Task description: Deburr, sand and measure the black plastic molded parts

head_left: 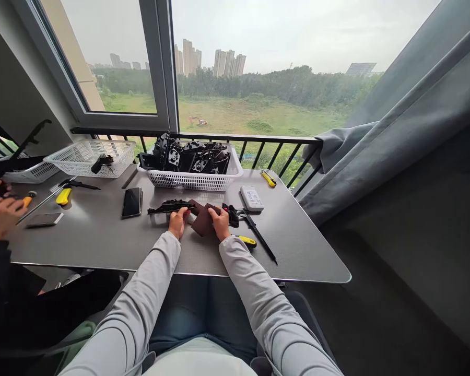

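Observation:
A long black plastic part (166, 207) is held level above the table, its right end in the closed fingers of my left hand (177, 221). My right hand (220, 221) pinches a dark brown sheet (202, 222), which looks bent and reaches up to the black part. Just right of my right hand lie another black part (232, 214) and a black caliper (261, 239). A yellow-handled knife (246, 241) rests beside my right wrist, partly hidden by it.
A white basket (191, 181) full of black parts stands at the table's back. Nearby are a dark phone (132, 202), a white box (252, 199) and a yellow cutter (268, 178). Another person's hands (2, 211) work at the left, near a second basket (76, 156).

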The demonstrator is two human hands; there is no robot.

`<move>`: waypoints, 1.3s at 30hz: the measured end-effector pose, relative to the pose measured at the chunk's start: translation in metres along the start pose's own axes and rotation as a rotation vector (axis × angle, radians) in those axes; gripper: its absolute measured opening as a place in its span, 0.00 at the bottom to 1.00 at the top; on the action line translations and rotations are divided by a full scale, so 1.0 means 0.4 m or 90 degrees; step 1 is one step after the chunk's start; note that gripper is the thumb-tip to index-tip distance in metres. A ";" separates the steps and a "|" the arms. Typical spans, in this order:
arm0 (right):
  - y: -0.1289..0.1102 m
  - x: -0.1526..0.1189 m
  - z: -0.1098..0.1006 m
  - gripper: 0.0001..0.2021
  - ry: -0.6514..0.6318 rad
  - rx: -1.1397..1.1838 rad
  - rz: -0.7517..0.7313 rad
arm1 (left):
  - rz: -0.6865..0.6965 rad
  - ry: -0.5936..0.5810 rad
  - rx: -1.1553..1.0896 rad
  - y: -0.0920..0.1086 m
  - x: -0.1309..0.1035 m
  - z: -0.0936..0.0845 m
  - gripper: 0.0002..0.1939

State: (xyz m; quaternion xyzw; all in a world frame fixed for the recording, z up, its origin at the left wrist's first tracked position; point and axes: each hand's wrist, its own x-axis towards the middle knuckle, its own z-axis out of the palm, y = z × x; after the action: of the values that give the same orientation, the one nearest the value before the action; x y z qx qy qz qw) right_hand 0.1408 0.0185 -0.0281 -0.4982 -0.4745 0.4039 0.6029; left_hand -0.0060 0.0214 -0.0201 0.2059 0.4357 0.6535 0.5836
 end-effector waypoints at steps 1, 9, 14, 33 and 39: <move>-0.003 0.000 -0.004 0.13 -0.011 0.006 0.006 | -0.001 0.012 -0.012 0.002 0.001 -0.001 0.08; -0.037 -0.034 0.002 0.12 -0.148 0.034 0.029 | -0.048 0.012 -0.047 0.009 -0.012 -0.011 0.08; -0.034 -0.043 0.016 0.11 -0.209 0.049 0.072 | -0.051 0.014 -0.052 0.001 -0.007 -0.011 0.12; -0.039 -0.033 -0.001 0.15 -0.197 0.085 0.163 | -0.002 -0.064 0.069 -0.013 -0.038 -0.004 0.20; -0.049 -0.040 -0.005 0.09 -0.232 0.029 0.162 | 0.039 -0.080 0.129 -0.007 -0.057 0.004 0.15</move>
State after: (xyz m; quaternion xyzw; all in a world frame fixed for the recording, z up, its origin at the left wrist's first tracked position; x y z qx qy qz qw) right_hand 0.1395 -0.0006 -0.0115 -0.4593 -0.4992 0.5708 0.4626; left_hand 0.0021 0.0003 -0.0163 0.3179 0.4559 0.6095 0.5654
